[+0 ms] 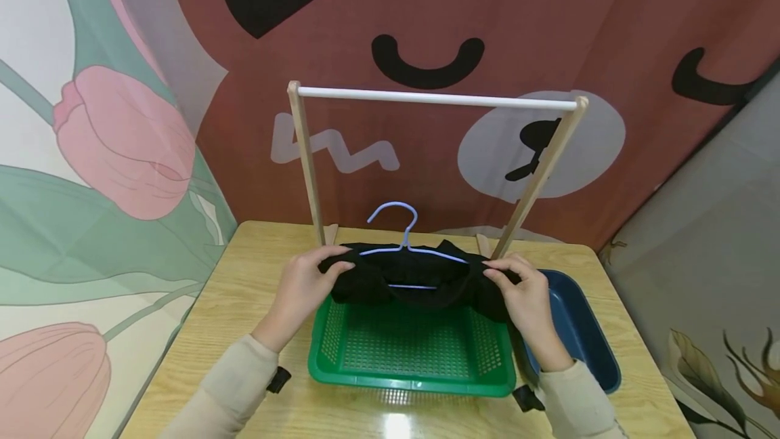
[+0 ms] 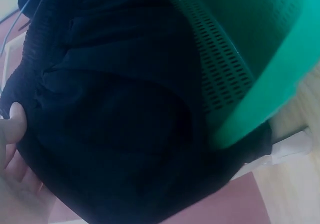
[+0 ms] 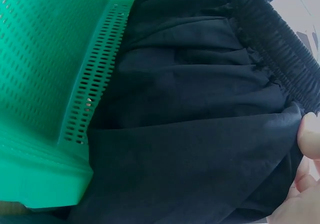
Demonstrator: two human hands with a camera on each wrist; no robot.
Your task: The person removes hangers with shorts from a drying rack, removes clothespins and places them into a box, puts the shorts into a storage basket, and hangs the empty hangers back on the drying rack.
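Pale sleeves [image 1: 234, 378] flank green basket [image 1: 414, 385], black garment [image 1: 365, 286] hiding its far rim.

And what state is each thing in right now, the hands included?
Black garment: creased, gathered at the waistband.
Left hand: pinching one end of the garment.
Right hand: pinching the other end.
Hanger: partly covered by the garment, hook exposed, off the rack.
Rack: standing upright.
Green basket: right way up, far side hidden by the garment in the head view.
Blue tray: right way up, partly hidden.
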